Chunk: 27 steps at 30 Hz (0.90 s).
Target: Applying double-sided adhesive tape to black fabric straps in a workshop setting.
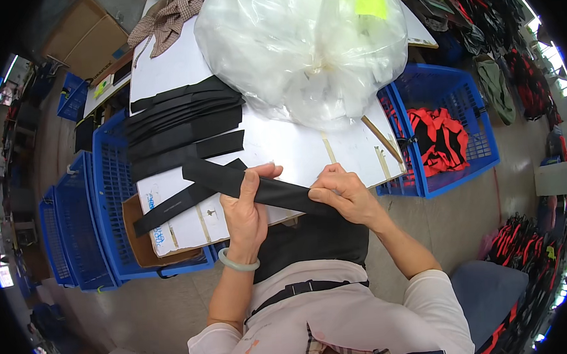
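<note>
A flat black fabric strip (278, 194) stretches between my two hands over the front edge of the white table. My left hand (245, 208) grips it near its middle, thumb on top; a pale bangle circles that wrist. At the strip's right end, my right hand (343, 196) pinches it between thumb and bent fingers. Another black strip (176, 209) lies slantwise on the table under the held one, its lower end reaching past the left edge. Beyond it, a stack of overlapping black strips (187, 118) covers the table's left side.
A large clear plastic bag (303, 54) of pale contents fills the far table (281, 138). Blue crates (115, 205) stand at the left, one with a cardboard box (139, 239). At the right, a blue crate (480, 138) holds red and black pieces (439, 143). A grey stool (491, 291) sits lower right.
</note>
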Motion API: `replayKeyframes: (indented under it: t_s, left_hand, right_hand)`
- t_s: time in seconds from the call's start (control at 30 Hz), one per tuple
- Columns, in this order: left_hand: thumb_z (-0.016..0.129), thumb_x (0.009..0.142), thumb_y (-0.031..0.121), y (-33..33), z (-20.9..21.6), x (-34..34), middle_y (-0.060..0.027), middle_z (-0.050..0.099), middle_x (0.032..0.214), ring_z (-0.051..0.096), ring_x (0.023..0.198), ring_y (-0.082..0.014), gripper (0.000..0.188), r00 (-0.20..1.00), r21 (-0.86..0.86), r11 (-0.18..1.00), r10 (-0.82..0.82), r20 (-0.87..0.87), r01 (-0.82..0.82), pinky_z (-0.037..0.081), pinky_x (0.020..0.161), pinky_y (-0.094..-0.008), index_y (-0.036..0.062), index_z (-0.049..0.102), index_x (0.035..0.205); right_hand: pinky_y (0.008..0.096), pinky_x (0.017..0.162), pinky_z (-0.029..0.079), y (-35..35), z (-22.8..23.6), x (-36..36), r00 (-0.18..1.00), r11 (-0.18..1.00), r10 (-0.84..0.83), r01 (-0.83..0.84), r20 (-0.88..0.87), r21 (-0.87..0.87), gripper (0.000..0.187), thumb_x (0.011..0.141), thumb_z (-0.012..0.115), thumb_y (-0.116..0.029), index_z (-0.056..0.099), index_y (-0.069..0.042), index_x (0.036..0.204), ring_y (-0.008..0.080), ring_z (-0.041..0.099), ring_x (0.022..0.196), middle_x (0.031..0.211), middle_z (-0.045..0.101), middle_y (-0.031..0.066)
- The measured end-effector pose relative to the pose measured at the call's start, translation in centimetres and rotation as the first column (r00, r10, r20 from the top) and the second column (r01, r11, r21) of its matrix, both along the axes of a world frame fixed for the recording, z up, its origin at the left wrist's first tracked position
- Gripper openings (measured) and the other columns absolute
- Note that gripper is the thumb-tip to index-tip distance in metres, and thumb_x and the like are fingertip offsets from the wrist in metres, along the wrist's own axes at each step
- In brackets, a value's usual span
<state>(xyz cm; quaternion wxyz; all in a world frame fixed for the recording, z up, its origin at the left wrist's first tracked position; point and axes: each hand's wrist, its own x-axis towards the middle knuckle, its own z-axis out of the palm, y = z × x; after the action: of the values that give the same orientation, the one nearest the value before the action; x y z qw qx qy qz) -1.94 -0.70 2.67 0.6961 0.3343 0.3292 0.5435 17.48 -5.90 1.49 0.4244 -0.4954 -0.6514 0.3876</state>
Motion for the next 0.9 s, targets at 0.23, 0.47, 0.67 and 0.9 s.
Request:
replayKeyframes:
  t_s: [0.23, 0.47, 0.67, 0.9]
  left_hand:
    - [0.062, 0.096, 0.019, -0.1, -0.4, 1.2, -0.0072, 0.067, 0.074, 0.058, 0.066, -0.0102, 0.025, 0.894, 0.223, 0.956, 0.264, -0.363, -0.191, 0.046, 0.062, -0.0237, 0.0018, 0.064, 0.077]
    - [0.050, 0.101, 0.038, 0.2, -1.3, 0.3, -0.0091, 0.064, 0.068, 0.059, 0.067, -0.0122, 0.050, 0.980, -0.010, 0.998, 0.055, -0.192, -0.058, 0.047, 0.070, -0.0271, -0.0035, 0.065, 0.076]
    - [0.073, 0.078, 0.006, -3.8, -0.8, 0.3, -0.0165, 0.063, 0.115, 0.058, 0.113, -0.0326, 0.032, 0.589, 0.531, 0.631, 0.142, -0.796, 0.565, 0.042, 0.100, -0.0405, -0.0014, 0.066, 0.109]
    - [0.078, 0.073, 0.013, -3.6, -4.7, 1.3, -0.0197, 0.032, 0.150, 0.025, 0.142, -0.0384, 0.081, 0.160, 0.286, 0.516, 0.275, -0.948, 0.807, 0.018, 0.116, -0.0513, 0.0030, 0.038, 0.143]
  right_hand:
    - [0.0325, 0.078, 0.040, -0.7, 1.0, -2.5, 0.993, 0.993, -0.109, 0.107, 0.048, 0.042, 0.014, 0.082, 0.073, -0.014, 0.066, -0.003, 0.078, 0.0193, 0.052, 0.068, 0.069, 0.061, 0.0048]
    - [0.0351, 0.079, 0.040, 1.0, 1.0, 0.9, 0.925, 0.906, -0.290, 0.183, 0.246, 0.381, 0.013, 0.073, 0.076, -0.010, 0.067, -0.003, 0.079, 0.0232, 0.061, 0.074, 0.073, 0.064, 0.0062]
    - [0.0417, 0.091, 0.039, 0.0, -3.6, 4.3, 0.686, 0.825, -0.398, -0.022, 0.609, 0.564, 0.029, 0.078, 0.073, -0.020, 0.068, -0.008, 0.104, 0.0227, 0.059, 0.107, 0.111, 0.065, 0.0031]
    - [0.0476, 0.111, 0.028, -4.8, -4.8, 6.2, 0.654, 0.941, -0.296, 0.075, 0.696, 0.330, 0.059, 0.079, 0.073, -0.033, 0.056, -0.012, 0.131, 0.0259, 0.042, 0.134, 0.140, 0.052, 0.0063]
